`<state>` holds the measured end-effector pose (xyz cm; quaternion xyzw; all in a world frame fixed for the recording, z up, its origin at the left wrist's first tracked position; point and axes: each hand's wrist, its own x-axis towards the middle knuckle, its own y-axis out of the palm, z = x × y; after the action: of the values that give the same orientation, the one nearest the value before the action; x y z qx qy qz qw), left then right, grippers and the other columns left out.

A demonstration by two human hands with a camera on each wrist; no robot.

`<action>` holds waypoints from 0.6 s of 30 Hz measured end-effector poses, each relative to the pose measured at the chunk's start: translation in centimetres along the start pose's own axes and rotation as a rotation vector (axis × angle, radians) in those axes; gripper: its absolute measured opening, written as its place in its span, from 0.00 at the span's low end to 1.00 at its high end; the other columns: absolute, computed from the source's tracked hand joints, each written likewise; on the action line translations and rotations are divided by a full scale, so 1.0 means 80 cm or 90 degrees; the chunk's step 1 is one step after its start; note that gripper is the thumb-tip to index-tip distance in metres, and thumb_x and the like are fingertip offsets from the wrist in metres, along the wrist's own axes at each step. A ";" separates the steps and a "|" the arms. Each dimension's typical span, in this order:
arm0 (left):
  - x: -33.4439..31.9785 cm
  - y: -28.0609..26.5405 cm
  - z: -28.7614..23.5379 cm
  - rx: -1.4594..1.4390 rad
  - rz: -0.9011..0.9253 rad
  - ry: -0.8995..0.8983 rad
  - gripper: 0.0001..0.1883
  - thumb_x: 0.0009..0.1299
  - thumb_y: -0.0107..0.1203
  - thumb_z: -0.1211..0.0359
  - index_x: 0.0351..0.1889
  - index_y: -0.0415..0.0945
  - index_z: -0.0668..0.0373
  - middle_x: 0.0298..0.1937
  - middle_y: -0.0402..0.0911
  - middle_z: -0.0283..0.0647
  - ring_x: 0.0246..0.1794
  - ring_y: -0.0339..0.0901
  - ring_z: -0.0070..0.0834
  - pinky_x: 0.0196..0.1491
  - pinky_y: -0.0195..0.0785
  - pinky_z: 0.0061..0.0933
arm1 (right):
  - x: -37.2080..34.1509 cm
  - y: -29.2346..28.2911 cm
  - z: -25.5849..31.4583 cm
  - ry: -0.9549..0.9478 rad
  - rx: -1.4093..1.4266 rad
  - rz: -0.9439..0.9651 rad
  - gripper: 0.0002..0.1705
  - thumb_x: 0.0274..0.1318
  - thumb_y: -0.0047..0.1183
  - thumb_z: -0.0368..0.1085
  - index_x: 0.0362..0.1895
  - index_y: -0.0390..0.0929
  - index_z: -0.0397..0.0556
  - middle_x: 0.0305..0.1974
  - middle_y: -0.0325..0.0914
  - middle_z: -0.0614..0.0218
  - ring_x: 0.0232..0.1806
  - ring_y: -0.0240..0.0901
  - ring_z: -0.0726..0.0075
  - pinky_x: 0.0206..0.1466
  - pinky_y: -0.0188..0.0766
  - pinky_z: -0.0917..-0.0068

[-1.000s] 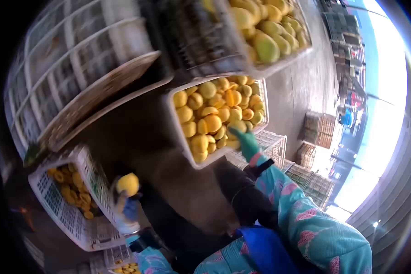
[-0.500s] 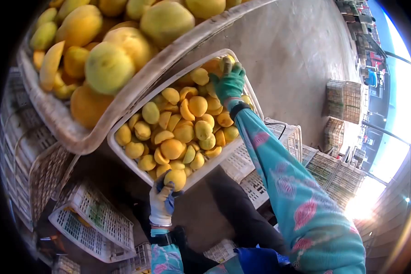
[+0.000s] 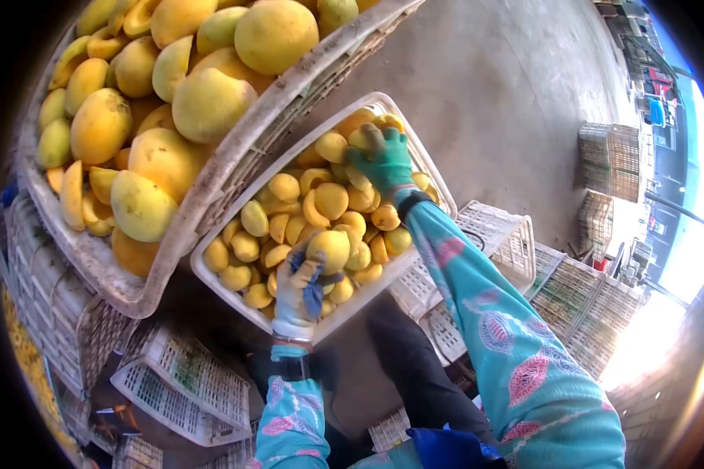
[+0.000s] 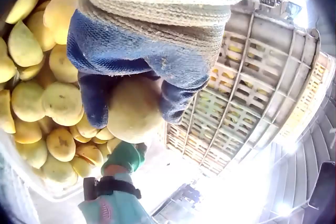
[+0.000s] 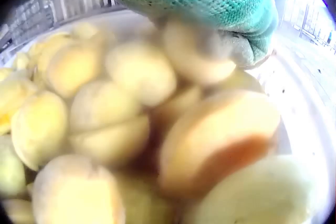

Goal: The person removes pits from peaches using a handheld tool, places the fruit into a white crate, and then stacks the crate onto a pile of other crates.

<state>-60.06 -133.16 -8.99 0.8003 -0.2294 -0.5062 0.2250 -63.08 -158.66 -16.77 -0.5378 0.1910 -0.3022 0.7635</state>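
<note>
Clasped in my left grip: yellow fruit, over the white crate, near its six o'clock side. My right grip, at one o'clock within that crate, has fingers curled on a second fruit. Piled fruit around both. From there, heaped crate at ten o'clock, slatted basket at seven.
</note>
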 end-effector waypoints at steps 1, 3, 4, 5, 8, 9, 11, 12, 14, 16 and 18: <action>-0.004 0.001 -0.003 0.002 0.017 -0.015 0.21 0.67 0.53 0.67 0.57 0.68 0.62 0.47 0.77 0.40 0.44 0.78 0.32 0.37 0.79 0.36 | 0.001 -0.009 -0.002 0.027 0.081 0.000 0.33 0.45 0.61 0.53 0.55 0.71 0.53 0.46 0.67 0.49 0.47 0.66 0.42 0.49 0.67 0.52; -0.006 -0.008 -0.001 0.003 0.005 -0.020 0.21 0.67 0.53 0.67 0.57 0.68 0.62 0.46 0.77 0.40 0.43 0.78 0.33 0.37 0.79 0.35 | -0.008 -0.019 -0.003 0.143 0.118 -0.014 0.35 0.46 0.62 0.51 0.57 0.68 0.52 0.47 0.67 0.48 0.47 0.66 0.42 0.49 0.68 0.53; -0.005 -0.012 0.001 0.000 -0.008 -0.026 0.21 0.67 0.53 0.66 0.57 0.68 0.63 0.46 0.77 0.40 0.43 0.79 0.33 0.37 0.79 0.35 | -0.017 -0.008 -0.008 0.121 0.069 -0.037 0.36 0.46 0.62 0.50 0.58 0.67 0.51 0.47 0.67 0.48 0.47 0.66 0.42 0.50 0.67 0.53; -0.003 -0.015 0.004 0.002 -0.008 -0.032 0.21 0.67 0.53 0.66 0.57 0.68 0.63 0.46 0.77 0.40 0.43 0.79 0.33 0.37 0.79 0.35 | -0.025 0.002 -0.006 0.099 0.019 -0.059 0.37 0.46 0.62 0.49 0.59 0.65 0.51 0.47 0.68 0.49 0.47 0.67 0.43 0.51 0.67 0.53; 0.010 -0.019 0.010 0.059 -0.053 -0.047 0.20 0.68 0.53 0.66 0.56 0.68 0.63 0.47 0.77 0.41 0.41 0.79 0.33 0.36 0.79 0.32 | -0.033 -0.006 -0.011 0.001 -0.014 -0.090 0.35 0.46 0.61 0.46 0.59 0.65 0.51 0.46 0.69 0.51 0.47 0.67 0.44 0.52 0.65 0.54; 0.013 -0.021 0.013 0.057 -0.056 -0.047 0.20 0.68 0.53 0.66 0.56 0.68 0.63 0.47 0.77 0.41 0.41 0.79 0.33 0.36 0.79 0.32 | -0.028 -0.010 -0.016 0.013 0.021 -0.082 0.34 0.46 0.61 0.45 0.58 0.65 0.51 0.46 0.70 0.52 0.47 0.67 0.44 0.53 0.65 0.54; 0.017 -0.027 0.019 0.068 -0.059 -0.055 0.20 0.68 0.52 0.67 0.56 0.68 0.62 0.46 0.77 0.41 0.41 0.79 0.33 0.36 0.79 0.31 | 0.014 -0.038 -0.009 0.105 -0.025 -0.213 0.29 0.45 0.59 0.41 0.53 0.68 0.51 0.43 0.72 0.53 0.46 0.68 0.46 0.48 0.67 0.52; 0.021 -0.035 0.027 0.049 -0.064 -0.044 0.19 0.68 0.52 0.67 0.56 0.68 0.63 0.46 0.77 0.40 0.41 0.79 0.33 0.36 0.78 0.31 | 0.032 -0.034 -0.022 0.134 -0.031 -0.120 0.27 0.45 0.59 0.40 0.52 0.69 0.52 0.42 0.72 0.53 0.44 0.69 0.46 0.45 0.68 0.52; 0.022 -0.036 0.029 0.059 -0.054 -0.056 0.19 0.68 0.51 0.67 0.56 0.68 0.63 0.46 0.77 0.40 0.41 0.79 0.33 0.36 0.78 0.31 | 0.050 -0.031 -0.037 0.157 -0.035 -0.032 0.25 0.45 0.58 0.39 0.50 0.69 0.52 0.41 0.72 0.53 0.43 0.70 0.46 0.43 0.70 0.52; 0.023 -0.029 0.028 0.073 -0.059 -0.067 0.18 0.69 0.50 0.68 0.55 0.68 0.63 0.45 0.77 0.39 0.40 0.79 0.32 0.36 0.78 0.30 | 0.059 -0.033 -0.040 0.098 -0.095 0.050 0.24 0.49 0.56 0.39 0.52 0.69 0.55 0.38 0.72 0.53 0.38 0.71 0.44 0.43 0.70 0.55; 0.024 -0.028 0.028 0.041 -0.059 -0.084 0.18 0.68 0.51 0.70 0.55 0.68 0.63 0.44 0.77 0.38 0.41 0.78 0.28 0.38 0.79 0.31 | 0.058 -0.029 -0.037 0.072 -0.119 -0.061 0.21 0.53 0.54 0.40 0.51 0.70 0.53 0.38 0.72 0.52 0.39 0.70 0.43 0.43 0.70 0.55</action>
<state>-61.03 -132.84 -12.54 0.7818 -0.2225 -0.5601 0.1602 -62.03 -164.43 -15.44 -0.5973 0.2353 -0.3489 0.6827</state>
